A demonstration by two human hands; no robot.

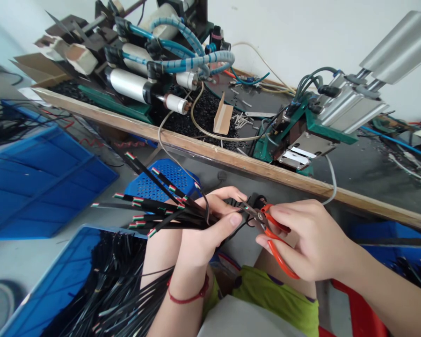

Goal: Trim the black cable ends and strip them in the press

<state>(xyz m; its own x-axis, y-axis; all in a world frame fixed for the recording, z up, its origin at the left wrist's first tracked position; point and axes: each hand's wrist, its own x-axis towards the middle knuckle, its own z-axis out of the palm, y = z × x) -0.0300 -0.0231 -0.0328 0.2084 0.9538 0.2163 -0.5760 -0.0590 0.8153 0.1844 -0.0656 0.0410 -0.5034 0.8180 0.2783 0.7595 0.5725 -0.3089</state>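
My left hand [206, 224] is closed around a bundle of black cables [161, 206] whose stripped ends show red, white and green cores fanning out to the left. My right hand [308, 238] grips red-handled pliers [272, 234]. The pliers' jaws meet the cable ends just past my left thumb and fingertips, in front of the workbench edge. A red string bracelet sits on my left wrist.
A blue bin [101, 290] of black cables lies under my left arm; another blue bin [38, 182] stands at the left. The wooden-edged workbench [231, 161] carries a green pneumatic press [312, 135] and a machine with cylinders and blue hoses [154, 65].
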